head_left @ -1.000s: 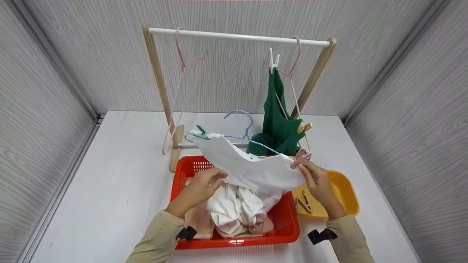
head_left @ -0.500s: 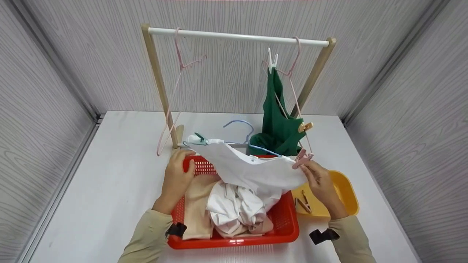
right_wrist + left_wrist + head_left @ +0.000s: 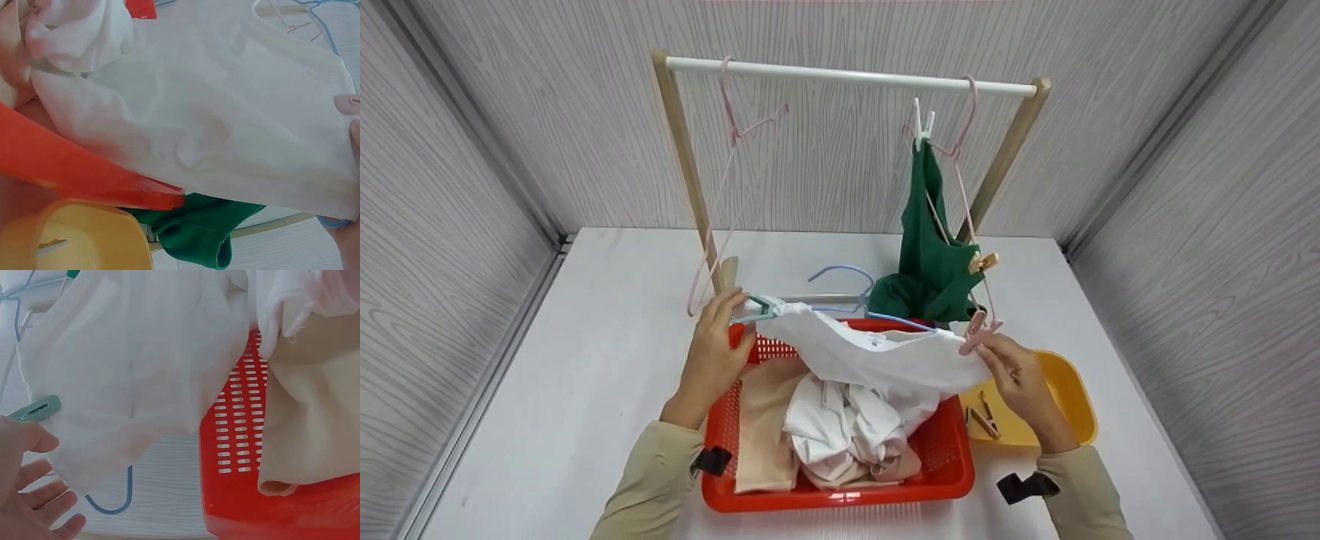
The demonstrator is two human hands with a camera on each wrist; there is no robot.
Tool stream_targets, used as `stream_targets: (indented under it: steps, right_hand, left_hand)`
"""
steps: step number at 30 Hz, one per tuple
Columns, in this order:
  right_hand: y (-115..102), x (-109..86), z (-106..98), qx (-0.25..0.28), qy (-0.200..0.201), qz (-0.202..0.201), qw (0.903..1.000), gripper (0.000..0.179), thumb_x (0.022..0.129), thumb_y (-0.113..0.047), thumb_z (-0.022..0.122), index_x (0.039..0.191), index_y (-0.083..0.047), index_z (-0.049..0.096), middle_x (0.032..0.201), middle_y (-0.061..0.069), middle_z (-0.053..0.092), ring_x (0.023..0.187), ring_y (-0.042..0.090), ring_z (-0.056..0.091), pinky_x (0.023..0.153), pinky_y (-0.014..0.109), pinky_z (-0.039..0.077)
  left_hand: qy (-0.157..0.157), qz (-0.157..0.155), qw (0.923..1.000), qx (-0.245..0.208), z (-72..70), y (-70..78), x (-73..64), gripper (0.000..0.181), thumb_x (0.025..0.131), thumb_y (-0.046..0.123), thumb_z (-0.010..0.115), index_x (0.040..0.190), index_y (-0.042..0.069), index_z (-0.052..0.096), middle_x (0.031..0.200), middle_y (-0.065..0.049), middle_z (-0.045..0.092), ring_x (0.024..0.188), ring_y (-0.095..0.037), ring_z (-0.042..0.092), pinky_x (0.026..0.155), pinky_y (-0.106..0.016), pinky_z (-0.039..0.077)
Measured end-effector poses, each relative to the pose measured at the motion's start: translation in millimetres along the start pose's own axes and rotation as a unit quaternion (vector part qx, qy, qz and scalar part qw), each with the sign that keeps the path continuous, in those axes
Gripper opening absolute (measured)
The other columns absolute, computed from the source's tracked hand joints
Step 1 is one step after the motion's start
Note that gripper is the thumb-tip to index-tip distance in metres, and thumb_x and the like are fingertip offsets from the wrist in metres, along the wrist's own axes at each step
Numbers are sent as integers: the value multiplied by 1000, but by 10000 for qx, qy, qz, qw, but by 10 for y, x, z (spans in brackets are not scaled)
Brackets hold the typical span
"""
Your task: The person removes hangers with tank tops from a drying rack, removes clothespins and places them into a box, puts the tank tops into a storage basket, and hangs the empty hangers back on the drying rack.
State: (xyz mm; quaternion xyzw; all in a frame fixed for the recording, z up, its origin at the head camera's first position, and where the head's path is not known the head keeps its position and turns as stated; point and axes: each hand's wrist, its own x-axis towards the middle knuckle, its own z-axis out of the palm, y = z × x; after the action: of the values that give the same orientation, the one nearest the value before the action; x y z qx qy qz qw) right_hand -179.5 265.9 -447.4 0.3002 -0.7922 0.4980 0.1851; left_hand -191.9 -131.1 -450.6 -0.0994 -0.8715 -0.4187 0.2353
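Observation:
A white shirt hangs on a blue clothes hanger, held low over the red basket. A green clothespin clips its left shoulder, and a pink clothespin clips the right one. My right hand grips the hanger's right end through the cloth, right beside the pink clothespin; in the right wrist view the thumb lies on the fabric. At the left shoulder, my left hand is at the green clothespin with thumb and fingers apart. The left wrist view shows its fingers spread beside the shirt edge.
The red basket holds crumpled white and beige clothes. A yellow tray with several clothespins stands to its right. Behind, a drying rack carries two pink hangers, the right one bearing a green garment clipped by white and yellow clothespins.
My left hand has moved from over the basket out to the green clothespin. The shirt's left side and the hanger hook have sunk lower. My right hand has kept its grip.

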Motion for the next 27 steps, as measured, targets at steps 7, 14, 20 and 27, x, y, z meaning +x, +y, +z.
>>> stream_targets:
  steps: [7,14,20,27]
  right_hand:
    - [-33,14,12,59,-103,34,9999,22,90,16,50,96,2,65,101,2,68,108,-6,60,89,12,50]
    - [-2,23,34,59,-54,69,9999,23,90,16,49,99,2,64,98,3,67,108,-4,61,90,13,50]
    - [25,8,27,-251,22,340,9991,23,90,14,51,105,4,65,105,11,71,106,-10,61,86,10,50]
    - [28,-3,24,-480,68,616,9969,22,90,12,54,105,3,68,106,20,71,103,-11,62,80,12,53]
  left_hand:
    - [-370,356,9986,147,-44,-22,-18,25,84,0,70,108,1,65,110,-16,67,108,-33,62,102,-52,47]
    - [-571,441,9971,255,-99,-32,-77,19,84,3,70,103,2,68,101,-13,70,100,-30,66,93,-46,53]
    - [-761,342,9965,20,-90,-44,-108,17,87,5,67,103,0,67,101,-14,70,97,-30,68,90,-45,55]
    - [-784,135,9967,-176,-54,-40,-142,15,92,9,62,105,1,65,102,-14,68,99,-29,65,91,-48,54]
